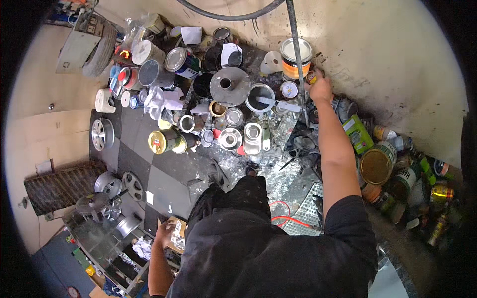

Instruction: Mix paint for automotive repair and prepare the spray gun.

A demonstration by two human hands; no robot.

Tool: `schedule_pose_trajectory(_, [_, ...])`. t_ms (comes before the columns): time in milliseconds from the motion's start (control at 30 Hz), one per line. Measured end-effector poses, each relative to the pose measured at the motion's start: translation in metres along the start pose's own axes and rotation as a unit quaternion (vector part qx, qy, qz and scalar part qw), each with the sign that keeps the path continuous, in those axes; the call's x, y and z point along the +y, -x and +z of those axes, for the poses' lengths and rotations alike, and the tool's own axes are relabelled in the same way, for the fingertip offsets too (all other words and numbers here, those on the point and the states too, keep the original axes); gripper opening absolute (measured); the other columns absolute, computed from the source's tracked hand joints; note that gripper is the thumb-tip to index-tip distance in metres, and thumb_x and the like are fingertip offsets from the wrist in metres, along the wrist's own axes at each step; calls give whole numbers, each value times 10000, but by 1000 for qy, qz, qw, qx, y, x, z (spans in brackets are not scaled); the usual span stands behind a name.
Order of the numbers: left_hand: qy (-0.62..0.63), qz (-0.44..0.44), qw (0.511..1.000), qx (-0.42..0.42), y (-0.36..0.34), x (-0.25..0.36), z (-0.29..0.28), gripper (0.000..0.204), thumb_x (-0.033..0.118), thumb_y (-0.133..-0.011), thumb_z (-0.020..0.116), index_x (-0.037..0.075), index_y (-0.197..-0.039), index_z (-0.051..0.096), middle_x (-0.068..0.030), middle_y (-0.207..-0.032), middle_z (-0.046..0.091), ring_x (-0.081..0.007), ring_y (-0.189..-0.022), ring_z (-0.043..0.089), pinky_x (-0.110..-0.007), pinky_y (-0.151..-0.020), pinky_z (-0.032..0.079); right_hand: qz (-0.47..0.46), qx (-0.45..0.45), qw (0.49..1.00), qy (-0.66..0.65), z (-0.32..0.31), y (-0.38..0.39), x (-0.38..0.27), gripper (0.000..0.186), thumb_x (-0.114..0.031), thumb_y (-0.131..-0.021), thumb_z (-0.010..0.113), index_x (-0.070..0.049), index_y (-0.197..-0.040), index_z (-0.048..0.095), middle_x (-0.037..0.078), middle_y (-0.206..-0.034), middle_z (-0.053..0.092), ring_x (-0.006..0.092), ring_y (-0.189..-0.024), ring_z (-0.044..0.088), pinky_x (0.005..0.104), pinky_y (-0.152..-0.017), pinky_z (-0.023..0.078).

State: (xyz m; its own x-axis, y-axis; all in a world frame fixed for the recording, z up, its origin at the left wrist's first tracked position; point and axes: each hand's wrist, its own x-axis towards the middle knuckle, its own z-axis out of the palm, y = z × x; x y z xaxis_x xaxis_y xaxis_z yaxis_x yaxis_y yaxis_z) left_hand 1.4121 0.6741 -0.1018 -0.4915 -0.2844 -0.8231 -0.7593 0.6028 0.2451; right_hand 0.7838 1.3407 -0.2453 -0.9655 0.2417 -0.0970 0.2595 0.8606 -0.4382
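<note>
My right hand [320,88] reaches to the back right, its fingers round a small yellow object [311,77], just below a large can with an orange band [293,68], beside a vertical pole. A small white-lidded tin [289,90] stands to its left. My left hand [163,233], low at the left of my body, holds an open cardboard box [177,240] with crumpled silvery or white items in it; its contents are too small to name.
Many paint cans [183,62], tins and rags crowd the bench [285,124]. Containers [377,166] are heaped at the right along the wall. Wheel rims [103,134], a grate [57,186] and a metal rack [94,243] are at the left. An orange hose [293,221] lies on the floor.
</note>
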Motion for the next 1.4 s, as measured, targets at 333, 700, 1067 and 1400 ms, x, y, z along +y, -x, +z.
schedule_pose_trajectory(333, [45,34,998,-8,-23,130,-36,377,119,-962,606,27,-1328,611,-74,-1040,716,-173,-945,643,-321,-864,505,37,-70,996,32,-24,0,-12,844,-316,-778,862,-186,-1518,477,294,-1460,448,476,-1353,487,493,-1119,455])
schedule_pose_trajectory(700, [-4,6,1000,-21,-26,120,-27,375,225,-995,659,33,-1316,624,-166,-1128,739,-237,-1037,696,-356,-913,529,-31,-131,990,33,-8,-26,18,624,-328,-738,874,-41,-1260,692,196,-1283,696,342,-1163,679,436,-1032,514])
schedule_pose_trajectory(1067, [53,-19,998,-37,-37,110,-10,438,283,-985,674,58,-1356,620,-174,-1172,733,-277,-1069,699,-384,-947,525,17,-27,892,-451,-11,-4,5,949,-95,-697,946,-3,-1476,413,124,-1405,587,234,-1278,576,368,-1108,454])
schedule_pose_trajectory(1400, [23,-41,998,-33,-45,111,-18,446,306,-989,669,62,-1359,619,-172,-1173,734,-265,-1064,703,-378,-935,528,15,-9,948,-316,-23,23,-8,806,-177,-739,899,-57,-1428,498,185,-1369,594,307,-1260,592,402,-1072,461])
